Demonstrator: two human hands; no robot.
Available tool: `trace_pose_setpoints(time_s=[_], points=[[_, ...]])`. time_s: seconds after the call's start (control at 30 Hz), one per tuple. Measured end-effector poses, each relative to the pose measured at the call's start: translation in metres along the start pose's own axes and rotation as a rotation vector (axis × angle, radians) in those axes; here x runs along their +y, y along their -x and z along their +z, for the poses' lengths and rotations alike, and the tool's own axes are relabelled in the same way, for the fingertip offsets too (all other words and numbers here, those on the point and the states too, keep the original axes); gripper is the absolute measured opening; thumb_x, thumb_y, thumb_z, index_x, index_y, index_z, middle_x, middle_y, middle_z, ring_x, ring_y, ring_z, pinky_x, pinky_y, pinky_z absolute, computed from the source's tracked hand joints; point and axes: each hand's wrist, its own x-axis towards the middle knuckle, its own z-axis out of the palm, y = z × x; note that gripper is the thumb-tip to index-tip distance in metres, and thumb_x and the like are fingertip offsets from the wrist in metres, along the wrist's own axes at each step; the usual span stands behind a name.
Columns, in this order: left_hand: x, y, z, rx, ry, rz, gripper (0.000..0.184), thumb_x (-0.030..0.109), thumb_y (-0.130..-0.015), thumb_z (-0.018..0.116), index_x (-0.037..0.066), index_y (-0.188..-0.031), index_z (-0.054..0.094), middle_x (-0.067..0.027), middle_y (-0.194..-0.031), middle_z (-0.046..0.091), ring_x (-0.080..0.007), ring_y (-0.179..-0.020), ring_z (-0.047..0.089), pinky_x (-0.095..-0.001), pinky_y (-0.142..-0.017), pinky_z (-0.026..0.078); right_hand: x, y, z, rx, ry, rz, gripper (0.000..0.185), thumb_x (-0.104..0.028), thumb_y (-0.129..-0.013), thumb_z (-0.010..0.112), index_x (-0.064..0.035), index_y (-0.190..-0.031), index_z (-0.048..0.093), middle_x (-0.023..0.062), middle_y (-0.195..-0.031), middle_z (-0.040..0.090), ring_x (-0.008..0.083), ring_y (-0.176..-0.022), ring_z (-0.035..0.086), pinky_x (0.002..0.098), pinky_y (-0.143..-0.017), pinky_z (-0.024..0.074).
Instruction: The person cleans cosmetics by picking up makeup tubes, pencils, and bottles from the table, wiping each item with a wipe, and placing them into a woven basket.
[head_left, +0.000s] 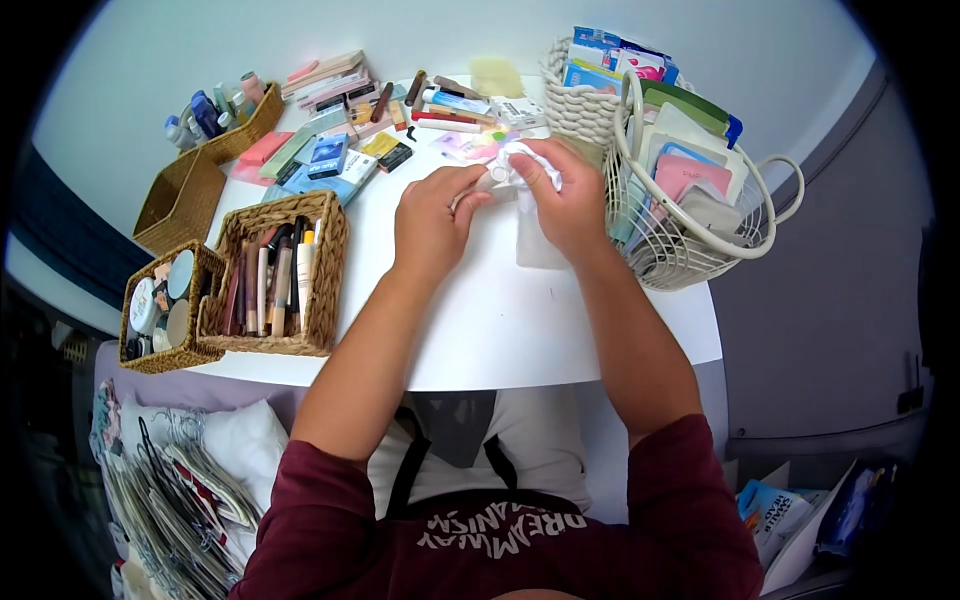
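My two hands meet over the far middle of the white table (480,340). In my right hand (572,205) is a crumpled white tissue (543,160), pinched between thumb and fingers. My left hand (437,217) is closed around a small pale tube-like item (497,175), whose round end faces the tissue and touches it or nearly does. The fingers hide most of this item, so its exact kind is unclear. Beneath my right hand lies a flat, greyish translucent sheet or pouch (538,245).
Left, a woven basket (335,290) holds makeup tubes and pencils; a smaller basket (212,345) holds compacts. Another woven basket (165,215) stands behind. Boxes and palettes (330,155) cover the back. On the right are a white wire basket (690,235) and a knitted basket (580,105).
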Motion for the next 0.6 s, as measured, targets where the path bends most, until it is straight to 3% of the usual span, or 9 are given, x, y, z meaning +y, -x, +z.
trace_pose_setpoints(time_s=[0.1,0.17,0.27,0.37,0.47,0.6], points=[[0.0,-0.001,-0.003,0.008,-0.07,0.052,0.023,0.01,-0.081,0.074,0.007,-0.103,0.068,-0.0106,-0.098,0.07,-0.0273,-0.087,0.067,-0.0368,-0.077,0.051,-0.01,0.003,-0.001,-0.105,-0.054,-0.121,0.019,-0.014,-0.083,0.073,0.0005,-0.096,0.07,0.0124,-0.091,0.068,0.0232,-0.083,0.065,0.0313,-0.075,0.0497],[0.003,0.0,-0.005,0.012,-0.13,0.096,0.02,0.01,-0.083,0.073,0.007,-0.102,0.068,-0.0096,-0.099,0.07,-0.0244,-0.086,0.068,-0.0349,-0.075,0.052,-0.008,0.0,0.0,-0.093,-0.06,-0.05,0.019,-0.013,-0.083,0.074,0.0004,-0.096,0.071,0.0122,-0.09,0.068,0.023,-0.082,0.065,0.0313,-0.075,0.0496],[0.009,0.001,-0.004,-0.068,0.114,-0.196,0.026,0.013,-0.09,0.067,0.005,-0.114,0.062,-0.0084,-0.097,0.07,-0.022,-0.085,0.069,-0.0317,-0.072,0.053,0.006,0.0,0.001,-0.031,-0.022,-0.025,0.019,-0.013,-0.085,0.072,-0.0003,-0.098,0.07,0.0116,-0.092,0.067,0.0231,-0.082,0.064,0.0312,-0.074,0.0494],[0.005,-0.006,0.001,0.012,0.819,-0.555,0.021,0.018,-0.1,0.055,0.003,-0.115,0.056,-0.0097,-0.1,0.068,-0.017,-0.088,0.068,-0.0276,-0.074,0.055,0.004,0.003,0.004,0.009,-0.031,-0.074,0.019,-0.011,-0.086,0.071,-0.0018,-0.103,0.07,0.0114,-0.092,0.067,0.0241,-0.081,0.064,0.0319,-0.073,0.0494],[-0.002,-0.013,-0.015,0.033,1.139,-0.849,0.026,0.022,-0.105,0.045,0.001,-0.118,0.05,-0.0117,-0.106,0.065,-0.0174,-0.088,0.067,-0.0282,-0.077,0.057,-0.016,0.007,0.007,-0.055,-0.015,-0.222,0.024,-0.009,-0.083,0.072,-0.0046,-0.107,0.07,0.0111,-0.091,0.066,0.0253,-0.08,0.063,0.0336,-0.072,0.0495],[-0.003,-0.009,-0.017,-0.021,1.407,-0.841,0.031,0.026,-0.105,0.043,0.0,-0.118,0.051,-0.0113,-0.107,0.063,-0.0182,-0.088,0.068,-0.0292,-0.078,0.059,-0.018,0.009,0.01,-0.104,0.04,-0.408,0.032,-0.004,-0.078,0.074,-0.0067,-0.11,0.07,0.0113,-0.09,0.066,0.026,-0.079,0.063,0.035,-0.069,0.0498]])
